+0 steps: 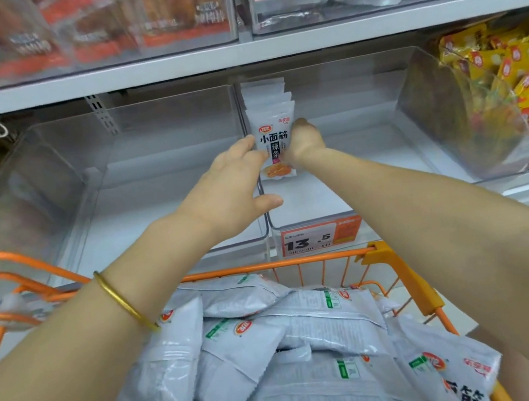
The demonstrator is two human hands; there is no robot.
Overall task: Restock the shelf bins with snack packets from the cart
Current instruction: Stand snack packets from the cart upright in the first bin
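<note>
A row of white snack packets (pixel 272 119) stands upright against the left wall of a clear shelf bin (pixel 371 162). My left hand (pixel 230 191) reaches over the bin's divider and touches the left edge of the front packet. My right hand (pixel 304 142) grips the front packet's right edge from inside the bin. Both hands pinch the packets between them. Below, an orange cart (pixel 402 272) holds a heap of large white snack bags (pixel 297 351). A gold bangle sits on my left wrist.
A second clear bin (pixel 110 197) to the left holds nothing. A bin of yellow packets (pixel 514 81) stands at the right. Upper shelf bins hold red and silver packs. An orange price tag (pixel 320 236) reading 13.5 hangs on the bin front.
</note>
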